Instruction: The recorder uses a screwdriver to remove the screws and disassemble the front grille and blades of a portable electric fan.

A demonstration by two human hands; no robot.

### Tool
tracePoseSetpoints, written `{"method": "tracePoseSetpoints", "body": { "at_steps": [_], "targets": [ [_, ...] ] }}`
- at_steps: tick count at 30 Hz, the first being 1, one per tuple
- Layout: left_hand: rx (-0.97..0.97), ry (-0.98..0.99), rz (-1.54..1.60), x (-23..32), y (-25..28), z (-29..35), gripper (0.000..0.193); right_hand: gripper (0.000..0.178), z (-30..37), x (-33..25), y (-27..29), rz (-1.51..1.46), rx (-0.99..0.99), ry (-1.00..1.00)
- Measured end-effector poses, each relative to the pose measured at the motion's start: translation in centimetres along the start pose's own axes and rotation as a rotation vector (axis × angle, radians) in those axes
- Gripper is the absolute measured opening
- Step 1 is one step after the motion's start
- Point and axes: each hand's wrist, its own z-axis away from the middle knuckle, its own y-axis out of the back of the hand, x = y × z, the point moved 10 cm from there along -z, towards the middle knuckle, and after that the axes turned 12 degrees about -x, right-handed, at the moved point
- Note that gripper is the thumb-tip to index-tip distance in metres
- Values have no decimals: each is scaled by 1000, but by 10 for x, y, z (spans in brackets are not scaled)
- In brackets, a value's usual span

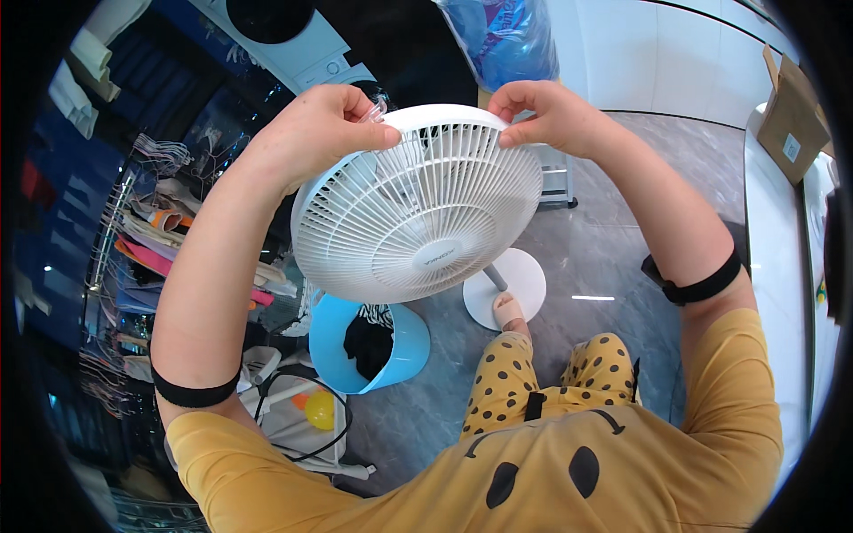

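Observation:
A white standing fan fills the middle of the view, its round grille [418,213] tilted upward in front of me. My left hand [333,133] is closed on the upper left of the rim, thumb on the front, fingers curled behind. A small clear piece [379,110] shows by those fingertips; I cannot make out what it is. On the upper right of the rim, my right hand [551,117] pinches the grille between thumb and bent fingers. Below, the grey pole [496,278] runs down to the round white base [529,275], with my foot [507,311] at its edge.
A blue bin [409,355] with dark clothes stands below the fan on the left. Beside it is a white frame with a yellow ball [320,409]. Racks of clothes [151,258] line the left. A cardboard box [791,120] sits on the white counter [773,231] at right.

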Motion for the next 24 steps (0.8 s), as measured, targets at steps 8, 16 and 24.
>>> {"method": "tracePoseSetpoints", "body": {
  "at_steps": [8,16,24],
  "targets": [
    [35,-6,-82,5,-1,-2,25,34,2,-8,-3,127,15,-96],
    [133,-160,-386,21,-1,1,41,33,6,-16,-6,143,117,-66],
    [327,-537,-768,87,-37,6,56,30,17,-50,-27,289,298,79]
  ]
}}
